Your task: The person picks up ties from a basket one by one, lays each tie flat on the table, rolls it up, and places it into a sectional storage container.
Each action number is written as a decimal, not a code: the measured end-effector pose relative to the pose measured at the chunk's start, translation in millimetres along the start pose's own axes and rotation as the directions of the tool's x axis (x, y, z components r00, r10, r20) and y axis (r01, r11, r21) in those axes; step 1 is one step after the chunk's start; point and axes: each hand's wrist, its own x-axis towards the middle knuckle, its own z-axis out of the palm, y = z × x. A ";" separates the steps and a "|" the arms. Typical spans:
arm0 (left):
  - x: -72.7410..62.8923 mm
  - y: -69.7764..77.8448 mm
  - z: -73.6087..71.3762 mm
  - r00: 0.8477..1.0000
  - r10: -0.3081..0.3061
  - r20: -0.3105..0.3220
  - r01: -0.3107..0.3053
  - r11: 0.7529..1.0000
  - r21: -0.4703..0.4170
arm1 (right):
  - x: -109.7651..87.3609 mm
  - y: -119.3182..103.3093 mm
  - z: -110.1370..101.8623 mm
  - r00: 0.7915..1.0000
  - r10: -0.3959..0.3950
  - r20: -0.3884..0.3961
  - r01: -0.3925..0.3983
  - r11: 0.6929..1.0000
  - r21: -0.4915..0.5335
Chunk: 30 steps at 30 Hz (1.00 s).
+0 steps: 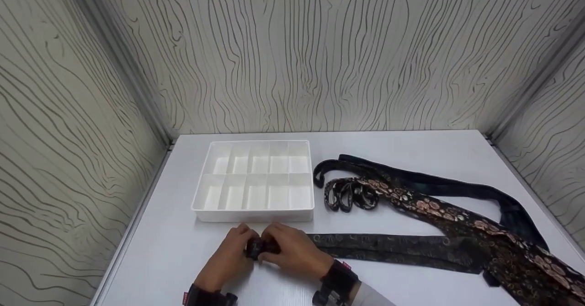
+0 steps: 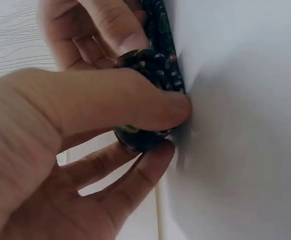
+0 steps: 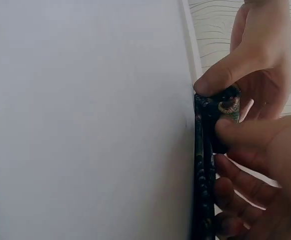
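Observation:
A dark necktie (image 1: 388, 249) with a small floral pattern lies along the table, its left end coiled into a roll (image 2: 143, 137). My left hand (image 1: 231, 255) pinches the roll between thumb and fingers, as the left wrist view shows. From the other side my right hand (image 1: 295, 251) holds the same roll, its thumb against the coil and its fingers beside the flat strip (image 3: 203, 190). The coil stands on its edge on the table, just in front of the white tray. Both hands hide part of it in the head view.
Behind the hands sits a white divided tray (image 1: 253, 215) with several bare compartments. To the right lie a black necktie with pink flowers (image 1: 429, 207), its end folded in loops, and a dark blue necktie (image 1: 461, 187). Wood-grain panels (image 1: 292, 59) enclose the white table (image 1: 155, 237).

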 end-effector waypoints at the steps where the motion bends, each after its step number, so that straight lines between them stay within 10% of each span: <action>1: -0.1 0.6 -0.2 1.000 0.001 -0.004 -0.001 1.000 0.012 | -0.3 -0.6 -0.1 1.000 0.002 -0.001 -0.002 1.000 -0.007; 14: 5.0 10.6 -2.3 0.999 -0.012 0.037 0.017 0.988 -0.155 | -5.0 6.3 -4.0 1.000 -0.012 -0.014 0.011 0.999 -0.045; 30: 10.4 10.6 4.3 0.992 0.127 0.023 -0.125 0.990 -0.067 | -14.2 9.8 -15.2 1.000 -0.010 0.018 0.011 0.996 -0.090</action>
